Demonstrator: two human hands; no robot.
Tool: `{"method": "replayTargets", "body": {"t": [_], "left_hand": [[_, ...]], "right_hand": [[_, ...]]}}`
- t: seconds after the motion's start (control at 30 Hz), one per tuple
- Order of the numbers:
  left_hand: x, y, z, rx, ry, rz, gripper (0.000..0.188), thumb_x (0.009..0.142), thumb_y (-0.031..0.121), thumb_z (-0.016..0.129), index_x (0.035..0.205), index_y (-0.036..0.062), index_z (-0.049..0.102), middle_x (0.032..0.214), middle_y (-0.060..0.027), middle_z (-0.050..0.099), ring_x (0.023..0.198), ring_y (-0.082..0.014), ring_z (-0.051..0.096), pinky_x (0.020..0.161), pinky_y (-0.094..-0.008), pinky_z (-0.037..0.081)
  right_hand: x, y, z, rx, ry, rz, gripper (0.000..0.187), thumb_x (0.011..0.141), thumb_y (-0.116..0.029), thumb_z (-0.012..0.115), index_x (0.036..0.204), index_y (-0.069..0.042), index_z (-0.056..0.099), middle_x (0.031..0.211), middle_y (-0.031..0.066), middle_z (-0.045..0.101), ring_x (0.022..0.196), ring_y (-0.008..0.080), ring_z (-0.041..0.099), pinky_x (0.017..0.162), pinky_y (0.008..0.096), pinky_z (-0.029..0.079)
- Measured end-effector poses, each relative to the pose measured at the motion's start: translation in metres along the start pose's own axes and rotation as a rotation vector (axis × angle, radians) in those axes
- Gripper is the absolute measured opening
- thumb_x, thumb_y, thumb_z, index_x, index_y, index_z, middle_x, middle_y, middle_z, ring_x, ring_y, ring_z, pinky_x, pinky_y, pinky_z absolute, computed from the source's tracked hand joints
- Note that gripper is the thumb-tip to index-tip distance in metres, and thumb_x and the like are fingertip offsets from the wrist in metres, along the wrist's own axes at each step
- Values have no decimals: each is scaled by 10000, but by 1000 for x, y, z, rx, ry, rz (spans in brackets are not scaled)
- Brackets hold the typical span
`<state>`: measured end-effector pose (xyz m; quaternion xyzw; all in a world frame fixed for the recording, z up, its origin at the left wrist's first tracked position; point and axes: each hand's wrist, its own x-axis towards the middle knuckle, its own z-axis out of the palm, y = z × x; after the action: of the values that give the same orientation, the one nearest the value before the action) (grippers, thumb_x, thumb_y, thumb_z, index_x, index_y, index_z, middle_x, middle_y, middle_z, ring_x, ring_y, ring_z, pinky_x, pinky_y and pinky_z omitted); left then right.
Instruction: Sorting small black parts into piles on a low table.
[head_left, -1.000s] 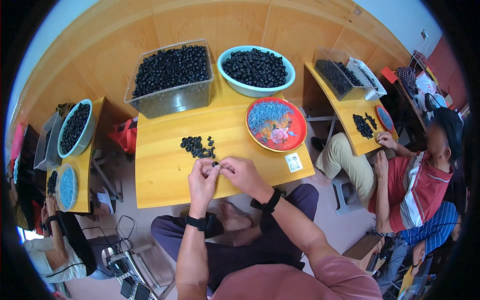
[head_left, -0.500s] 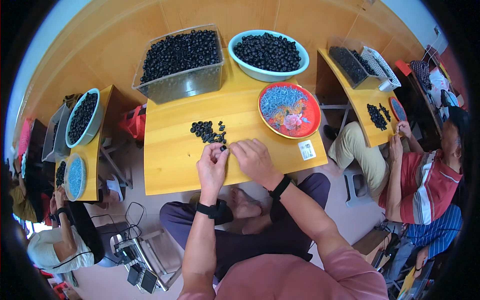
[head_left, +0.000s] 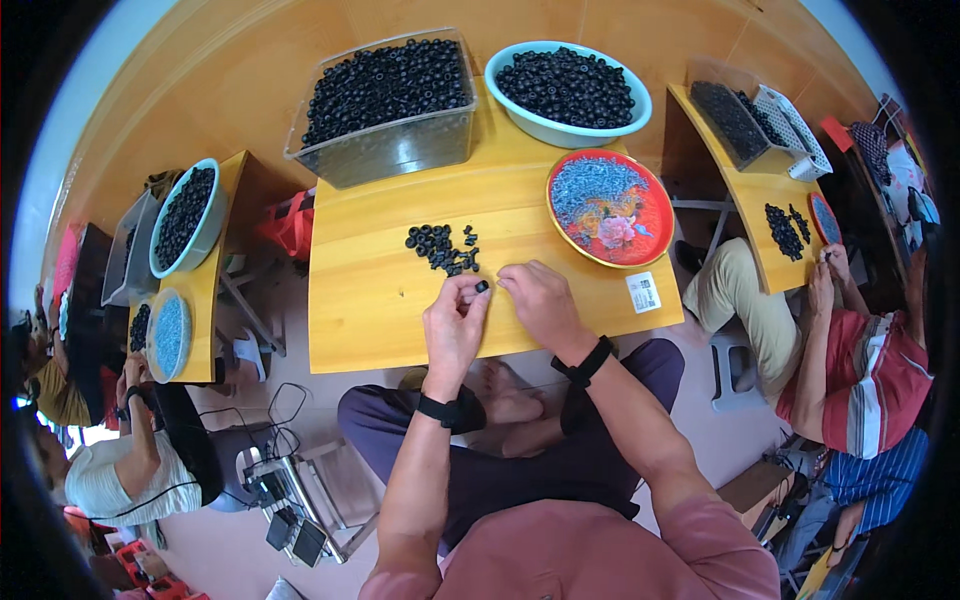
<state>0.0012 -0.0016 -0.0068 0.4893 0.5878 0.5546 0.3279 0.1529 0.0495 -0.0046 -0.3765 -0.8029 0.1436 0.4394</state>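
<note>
Nearest are the person's pink shirt (head_left: pixel 540 550) and dark purple trousers (head_left: pixel 480 500), with 2 black wristbands (head_left: pixel 448 412), 1 at each wrist. Over the near part of a yellow wooden table (head_left: pixel 365 310), the left hand (head_left: pixel 455 328) grips a small black cylindrical piece (head_left: pixel 482 287) between thumb and fingertips. Just to its right and apart from it, the right hand (head_left: pixel 545 308) has thumb and fingers drawn together near the piece; I cannot tell whether they pinch anything. Just beyond the hands lies a loose cluster of black rings (head_left: pixel 428 240) and smaller stemmed black parts (head_left: pixel 470 238). To the right, a white label (head_left: pixel 643 292) sits on the tabletop near its edge, and past it a red flower-patterned tray (head_left: pixel 655 215) holds small bluish translucent pieces (head_left: pixel 592 185). At the far side, a clear plastic bin (head_left: pixel 400 153) and a pale blue basin (head_left: pixel 572 133) stand near each other, both heaped with black round parts. Off to the sides, 2 co-workers sit at other tables, a red-shirted person (head_left: pixel 850 390) right and a white-shirted person (head_left: pixel 130 480) left. A wood-panelled wall (head_left: pixel 560 20) rises behind.
</note>
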Motion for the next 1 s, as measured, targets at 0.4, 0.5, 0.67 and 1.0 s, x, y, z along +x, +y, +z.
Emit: {"method": "replayTargets", "body": {"t": [0.4,0.5,0.67,1.0], "left_hand": [[1,7,1,173,2,96,161,889,43,748,1033,-6,695,779,-57,669,647,-102,584,610,-260,496],[2,9,0,198,-7,92,182,886,46,744,1050,-11,690,800,-104,680,651,-154,619,623,-295,520],[1,9,0,195,-7,80,192,888,51,745,1065,-1,690,805,-114,693,676,-162,644,638,-302,533],[1,5,1,134,-29,34,177,906,52,729,1050,16,634,843,-121,732,722,-170,702,654,-302,546]], "right_hand": [[6,-5,-8,354,-39,180,122,896,-32,679,1001,-9,737,864,150,692,795,294,683,704,356,534],[7,-8,-7,387,-46,162,128,896,-23,678,1009,-6,737,849,146,686,770,279,675,691,352,530],[6,-9,-3,426,-35,235,116,891,-27,691,990,8,740,844,128,692,750,247,674,676,330,521],[3,-9,-1,401,10,221,108,868,-32,719,969,-10,748,826,106,693,730,216,673,653,312,517]]}}
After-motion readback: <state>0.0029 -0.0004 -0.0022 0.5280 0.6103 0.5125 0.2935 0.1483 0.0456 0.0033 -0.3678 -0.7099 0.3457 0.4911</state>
